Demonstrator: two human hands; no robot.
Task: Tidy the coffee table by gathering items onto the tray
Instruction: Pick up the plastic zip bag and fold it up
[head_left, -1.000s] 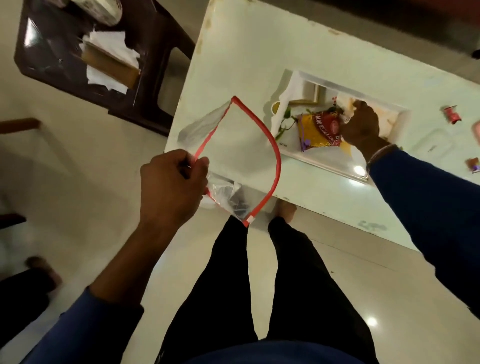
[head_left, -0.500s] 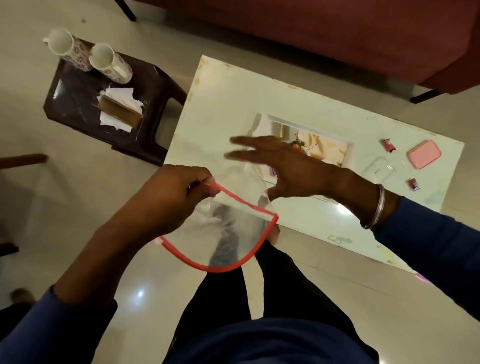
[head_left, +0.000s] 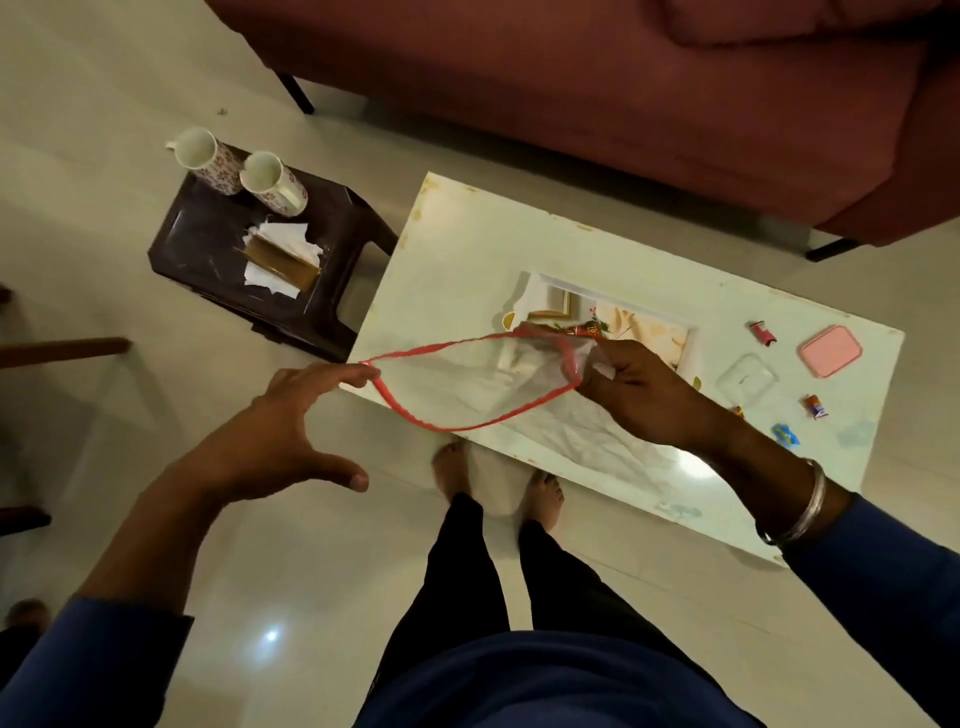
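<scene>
A clear plastic bag with a red rim (head_left: 467, 387) hangs over the near left part of the white coffee table (head_left: 467, 249). My right hand (head_left: 639, 395) pinches the bag's right end. My left hand (head_left: 291, 431) is spread, its straight fingertips touching the bag's left end. Behind the bag sits the white tray (head_left: 623, 296), holding a snack packet and other items, partly hidden by the bag and my right hand. On the table to the right lie a pink lid (head_left: 831, 351), a clear container (head_left: 748, 376) and several small wrapped sweets (head_left: 814, 407).
A dark stool (head_left: 218, 244) left of the table carries two patterned mugs (head_left: 275, 184) and torn paper. A maroon sofa (head_left: 623, 78) runs along the far side. My bare feet (head_left: 493, 478) stand at the table's near edge.
The bag has passed from my left hand's grip to my right hand, which now pinches it. My left hand has opened, and the bag moved right, over the table.
</scene>
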